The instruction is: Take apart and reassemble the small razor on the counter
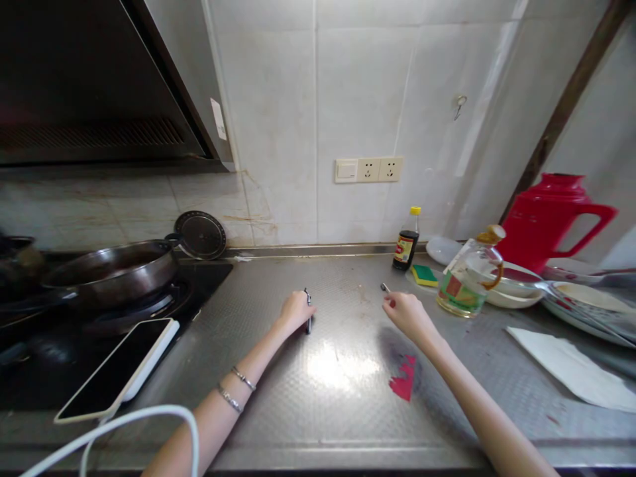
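My left hand [295, 310] is closed around a slim black-and-silver stick [309, 324] that looks like a pen, held over the middle of the steel counter. The stick shows above and below my fingers. To the right, my right hand [406, 314] is closed in a pinch on a small thin piece with a dark end [384, 287]; most of it is hidden by the fingers, so its kind is unclear. Both hands are apart. A torn pink-red scrap [405, 379] lies on the counter below my right hand.
Left: a phone [119, 364] with a white cable, and a steel pan [116, 271] on the stove. Right: a soy sauce bottle [406, 246], a sponge [424, 275], an oil jug [464, 281], stacked dishes [586, 308], a red thermos [539, 222] and white paper [571, 368].
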{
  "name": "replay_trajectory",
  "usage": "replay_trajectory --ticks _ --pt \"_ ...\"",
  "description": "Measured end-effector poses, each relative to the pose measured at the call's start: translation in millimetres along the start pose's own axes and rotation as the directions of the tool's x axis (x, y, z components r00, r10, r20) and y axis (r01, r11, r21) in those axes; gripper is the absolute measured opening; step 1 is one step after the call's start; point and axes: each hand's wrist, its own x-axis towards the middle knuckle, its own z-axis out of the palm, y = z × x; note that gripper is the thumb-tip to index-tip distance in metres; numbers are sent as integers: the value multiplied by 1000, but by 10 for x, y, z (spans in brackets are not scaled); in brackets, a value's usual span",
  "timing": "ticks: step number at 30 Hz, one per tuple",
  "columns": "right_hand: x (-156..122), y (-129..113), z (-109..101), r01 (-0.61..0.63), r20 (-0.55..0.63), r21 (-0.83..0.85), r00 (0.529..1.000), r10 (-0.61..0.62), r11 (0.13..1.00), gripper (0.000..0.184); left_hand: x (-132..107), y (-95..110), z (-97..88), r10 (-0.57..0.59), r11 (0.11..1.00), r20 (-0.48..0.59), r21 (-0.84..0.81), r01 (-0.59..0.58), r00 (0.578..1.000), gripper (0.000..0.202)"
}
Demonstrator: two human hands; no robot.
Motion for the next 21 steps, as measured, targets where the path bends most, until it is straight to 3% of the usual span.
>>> replay_trajectory --ticks 11,21 --pt "60 351 87 -109 150 -130 980 129 985 17 -47 73 3 -1 1000 24 3 1 1000 21" --pt "117 518 68 -213 372 -238 881 291 948 30 -110 -27 -185 -31 999 41 -28 32 999 31"
